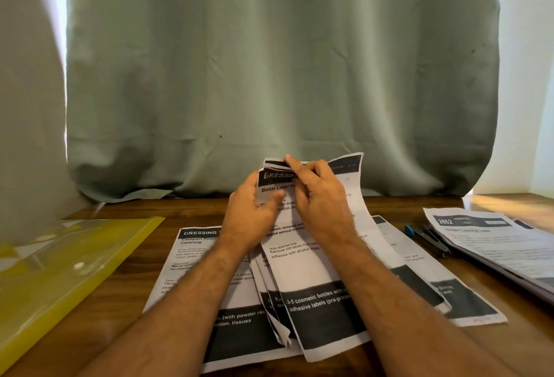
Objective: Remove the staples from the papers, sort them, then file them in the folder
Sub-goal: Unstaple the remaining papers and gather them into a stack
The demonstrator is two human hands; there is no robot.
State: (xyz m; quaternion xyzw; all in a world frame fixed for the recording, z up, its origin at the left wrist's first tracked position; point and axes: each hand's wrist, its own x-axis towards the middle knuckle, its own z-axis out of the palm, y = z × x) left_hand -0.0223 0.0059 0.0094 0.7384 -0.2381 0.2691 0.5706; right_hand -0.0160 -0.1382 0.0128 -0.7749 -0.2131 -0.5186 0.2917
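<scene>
The person has a stapled bundle of printed sheets (311,259) lifted off the desk (126,280), top edge raised toward the curtain (281,77). The left hand (254,211) grips the bundle at its upper left, thumb across the front page under the "Bottle Label" heading. The right hand (317,196) has its fingers curled onto the top edge, pinching at the dark header strip, which I take to be where the staple sits; the staple itself is too small to make out.

To my eye the step is working that staple loose by fingertip. It would go better with the left hand holding the corner taut and close to the staple, so the pull goes into the metal and not the paper; the lower corners are already curled. The black staple remover with the blue tip (427,240) lies near the right hand and would probably be kinder to the sheets.

A loose "Dressing" sheet (192,259) lies flat under the left forearm, more pages (449,292) to the right, and a separate stack headed "2652" (491,241) at the far right. The yellow plastic folder (60,265) lies at the left, snapped closed as far as I can tell, and I cannot make out any paper inside it.
</scene>
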